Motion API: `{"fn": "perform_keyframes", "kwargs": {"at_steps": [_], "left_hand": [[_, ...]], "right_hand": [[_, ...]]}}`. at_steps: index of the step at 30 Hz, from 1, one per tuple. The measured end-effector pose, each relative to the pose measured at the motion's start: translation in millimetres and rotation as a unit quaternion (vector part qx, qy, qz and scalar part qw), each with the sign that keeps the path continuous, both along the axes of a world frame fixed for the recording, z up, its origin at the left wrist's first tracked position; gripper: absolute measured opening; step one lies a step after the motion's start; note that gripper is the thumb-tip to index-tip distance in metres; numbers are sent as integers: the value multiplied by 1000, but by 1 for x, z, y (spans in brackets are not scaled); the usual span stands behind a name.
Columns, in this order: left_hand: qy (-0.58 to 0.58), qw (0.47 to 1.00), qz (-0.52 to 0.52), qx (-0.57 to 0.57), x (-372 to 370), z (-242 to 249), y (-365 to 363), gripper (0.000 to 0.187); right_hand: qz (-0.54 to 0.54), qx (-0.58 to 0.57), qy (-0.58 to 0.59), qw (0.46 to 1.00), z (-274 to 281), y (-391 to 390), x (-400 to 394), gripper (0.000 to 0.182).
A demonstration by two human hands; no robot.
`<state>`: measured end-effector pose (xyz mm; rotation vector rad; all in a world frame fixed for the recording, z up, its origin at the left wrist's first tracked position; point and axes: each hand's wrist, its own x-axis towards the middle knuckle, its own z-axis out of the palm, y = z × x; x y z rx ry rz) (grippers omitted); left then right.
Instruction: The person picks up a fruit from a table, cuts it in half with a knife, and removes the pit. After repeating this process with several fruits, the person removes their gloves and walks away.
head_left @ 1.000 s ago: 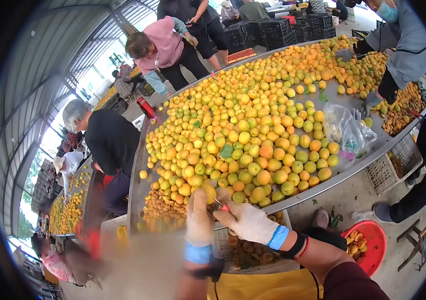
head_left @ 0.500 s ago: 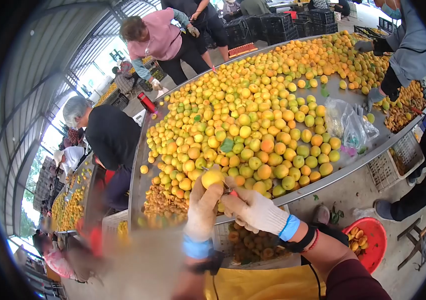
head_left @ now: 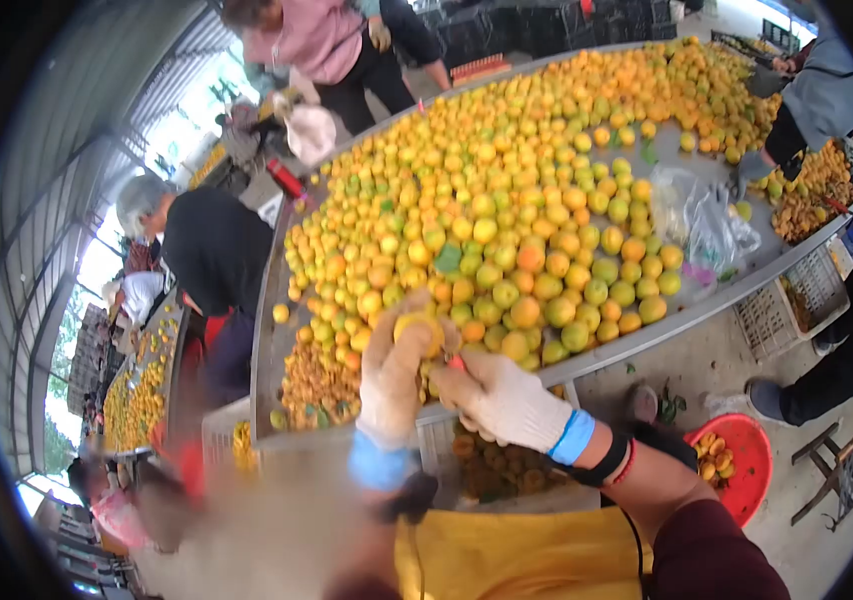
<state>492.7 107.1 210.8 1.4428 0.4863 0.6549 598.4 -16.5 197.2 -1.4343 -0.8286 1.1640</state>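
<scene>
My left hand (head_left: 393,375), in a whitish glove, has its fingers wrapped round a yellow-orange fruit (head_left: 419,335). Just right of it, my right hand (head_left: 510,397), also gloved, grips a small tool with a red handle (head_left: 458,364); the tool's tip is beside the fruit and too small to make out. Both hands are over the near edge of a metal table (head_left: 602,352). Beyond them lies a large heap of yellow, orange and greenish fruit (head_left: 487,215). Brownish cut pieces (head_left: 312,382) lie left of my left hand.
A crate of fruit pieces (head_left: 437,450) stands below the table edge, under my hands. A red basin (head_left: 755,470) and a wooden stool (head_left: 837,462) are at the lower right. A clear plastic bag (head_left: 687,225) lies on the table. Other people stand at the left, back and right.
The view has shifted slightly. At the back, a person in pink now has a whitish bag near the table. My hands still hold the fruit and the tool.
</scene>
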Motion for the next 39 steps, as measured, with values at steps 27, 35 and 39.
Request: {"fn": "perform_keyframes", "kwargs": {"at_steps": [27, 35, 39], "left_hand": [[-27, 992, -61, -111, -24, -46, 37, 66], [-87, 964, 3, -252, -5, -70, 17, 80], [-26, 999, 19, -40, -10, -66, 39, 81]], "right_hand": [[68, -63, -27, 995, -16, 11, -10, 52], [-3, 3, 1, 1000, -53, 32, -14, 45], [65, -50, -32, 996, -35, 22, -3, 52]]}}
